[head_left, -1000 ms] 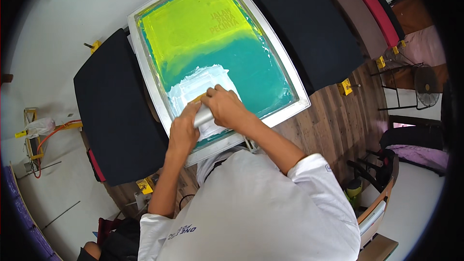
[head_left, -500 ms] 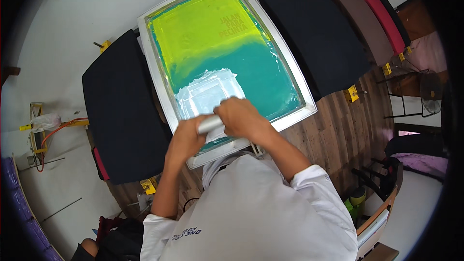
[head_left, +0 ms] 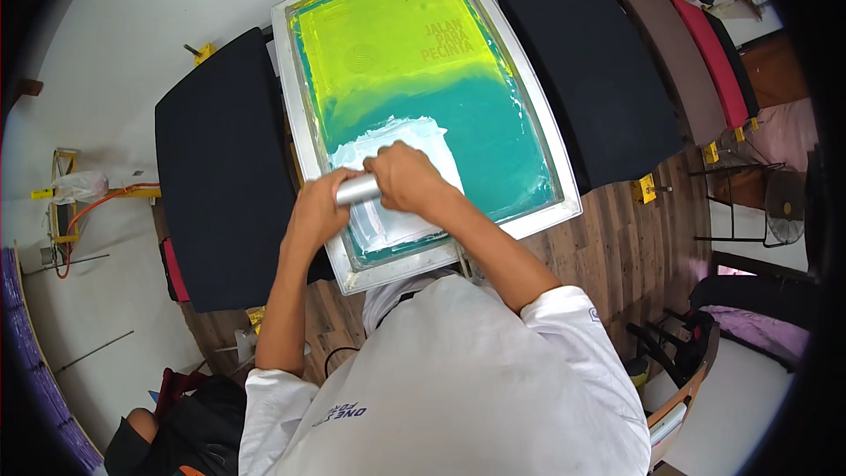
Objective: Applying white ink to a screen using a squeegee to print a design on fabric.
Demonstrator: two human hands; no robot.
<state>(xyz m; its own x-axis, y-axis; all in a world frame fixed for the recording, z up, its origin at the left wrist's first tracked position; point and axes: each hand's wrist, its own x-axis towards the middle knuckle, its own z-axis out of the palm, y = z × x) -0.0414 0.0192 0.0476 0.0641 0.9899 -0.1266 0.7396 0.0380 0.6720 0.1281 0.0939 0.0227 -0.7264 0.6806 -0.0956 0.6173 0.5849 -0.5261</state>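
Note:
A screen-printing frame (head_left: 561, 159) with a pale metal rim lies in front of me. Its mesh (head_left: 493, 141) is yellow-green at the far end and teal at the near end. White ink (head_left: 414, 134) is spread in a patch over the near left part. Both my hands grip the silver metal handle of a squeegee (head_left: 357, 189) above this patch. My left hand (head_left: 315, 203) is closed round its left end, my right hand (head_left: 402, 174) round its right end. The squeegee's blade is hidden below the handle and hands.
Black padded boards flank the frame, one on the left (head_left: 220, 176) and one on the right (head_left: 582, 70). Brown (head_left: 665, 62) and red boards (head_left: 712, 62) follow farther right. Yellow clamps (head_left: 644, 189) stick out at board ends. A person's knee (head_left: 143, 424) shows at the lower left.
Both hands have moved the squeegee away from my body and slightly left across the white ink. More of the near ink now shows behind it. The whole view has shifted a little.

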